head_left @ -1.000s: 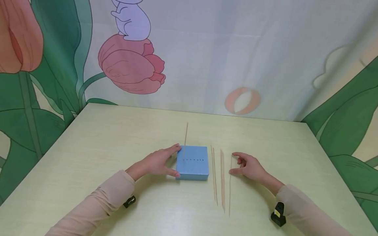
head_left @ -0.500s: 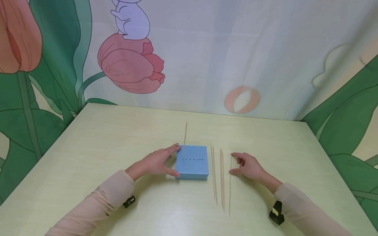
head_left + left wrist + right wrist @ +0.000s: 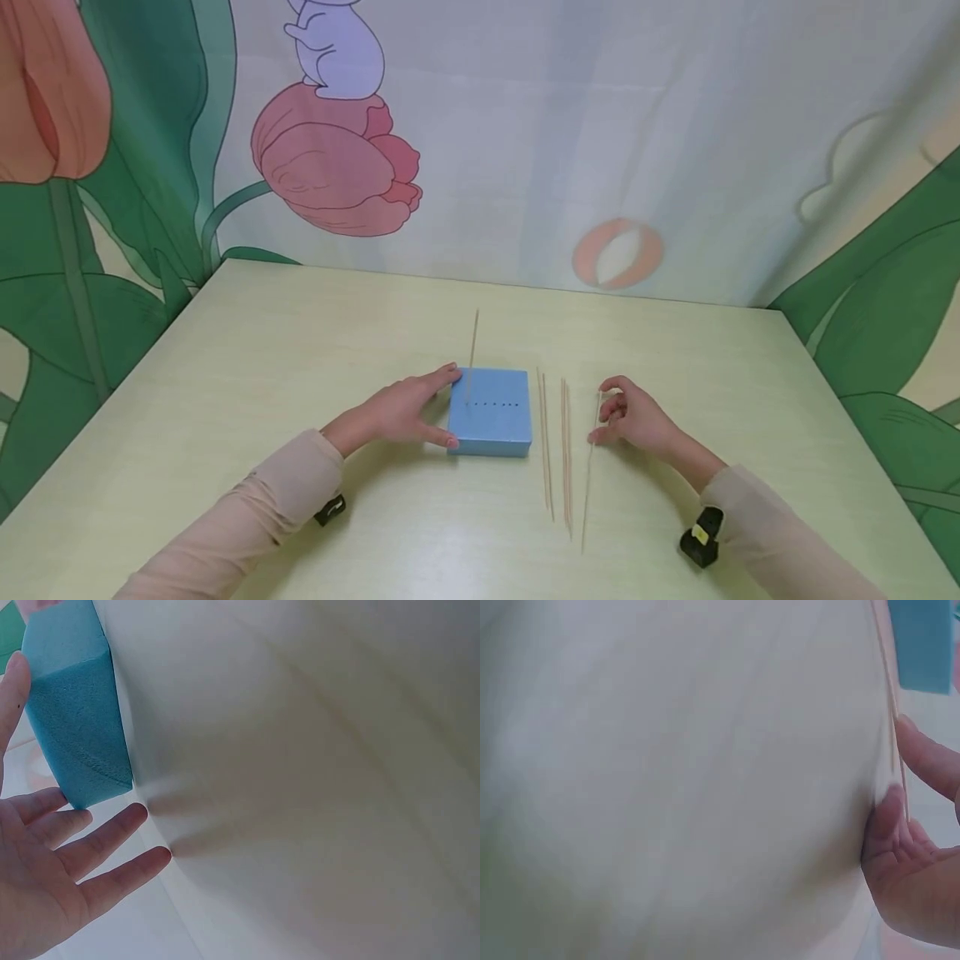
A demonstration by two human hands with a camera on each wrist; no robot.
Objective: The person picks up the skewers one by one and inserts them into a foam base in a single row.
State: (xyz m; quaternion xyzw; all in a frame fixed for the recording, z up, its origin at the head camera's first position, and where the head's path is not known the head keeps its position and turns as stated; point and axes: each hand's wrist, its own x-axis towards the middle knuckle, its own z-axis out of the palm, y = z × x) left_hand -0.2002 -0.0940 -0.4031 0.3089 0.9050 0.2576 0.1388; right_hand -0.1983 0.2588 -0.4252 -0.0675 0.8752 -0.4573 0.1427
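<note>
A light blue foam block [image 3: 491,427] lies mid-table, with a row of small holes across its top. One thin wooden skewer [image 3: 473,343] stands upright near the block's left side. My left hand [image 3: 401,410] touches the block's left side, thumb at the near corner and forefinger at the far one; its other fingers [image 3: 112,832] are spread in the left wrist view. To the right of the block, my right hand [image 3: 633,421] pinches another wooden skewer [image 3: 588,483] between thumb and fingers. The skewer slants, its far end up by the fingertips.
Between the block and my right hand, several loose skewers [image 3: 566,458] lie side by side on the pale wooden table [image 3: 360,333]. A printed curtain [image 3: 487,150] hangs behind the table's far edge.
My right hand has moved slightly right, and the far end of its skewer has swung right with it. The left hand and block have stayed in place.
</note>
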